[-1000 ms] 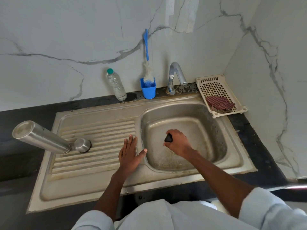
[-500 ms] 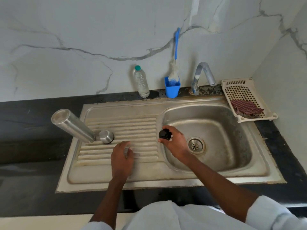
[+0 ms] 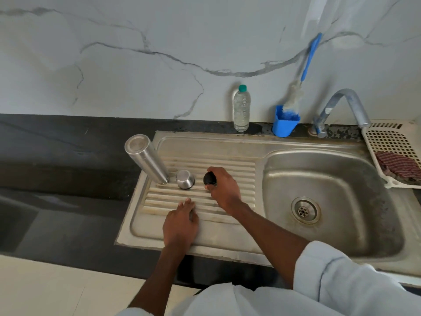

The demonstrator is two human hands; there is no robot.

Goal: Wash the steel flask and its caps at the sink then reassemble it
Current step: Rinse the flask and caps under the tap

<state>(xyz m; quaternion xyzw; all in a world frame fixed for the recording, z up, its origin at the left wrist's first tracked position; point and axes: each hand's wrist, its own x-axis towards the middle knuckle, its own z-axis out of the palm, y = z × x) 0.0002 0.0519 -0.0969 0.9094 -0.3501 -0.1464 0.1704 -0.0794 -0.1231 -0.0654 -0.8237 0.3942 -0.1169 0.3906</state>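
The steel flask (image 3: 147, 158) stands upside down at the left end of the ribbed drainboard (image 3: 232, 165). Right beside it sits the steel outer cap (image 3: 185, 179), mouth down. My right hand (image 3: 224, 190) grips the black inner cap (image 3: 209, 178) just above the drainboard, a little to the right of the steel cap. My left hand (image 3: 181, 224) rests on the front ribs of the drainboard with fingers relaxed and holds nothing.
The sink basin (image 3: 341, 174) with its drain (image 3: 306, 209) lies to the right, under the tap (image 3: 341, 106). A water bottle (image 3: 241, 108), a blue holder with a bottle brush (image 3: 286, 120) and a white basket with a cloth (image 3: 391, 144) line the back.
My right hand carried the black cap from the basin leftward over the drainboard, near the steel cap. My left hand slid left along the ribs. The view swung left.
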